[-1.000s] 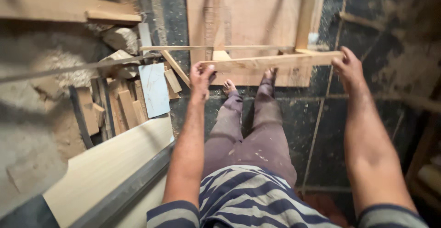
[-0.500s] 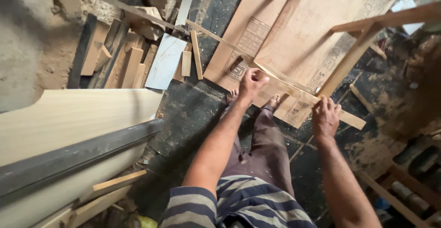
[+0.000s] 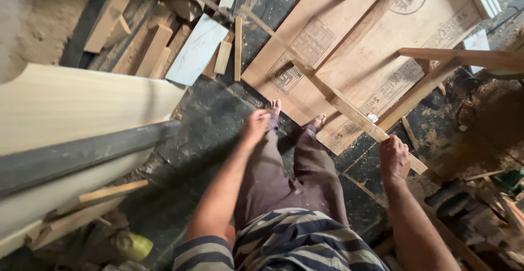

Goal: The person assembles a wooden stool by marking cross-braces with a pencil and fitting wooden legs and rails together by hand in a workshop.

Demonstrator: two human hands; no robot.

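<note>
Dark, dusty workshop floor spreads under a large plywood sheet, with a pale curved board on the left and offcuts of wood piled beyond it. Across the plywood runs a long wooden strip, part of a light frame, and the person's right hand is closed around its near end. Smaller and blurred, the left hand hangs empty and loosely spread above the bare feet, away from the strip.
</note>
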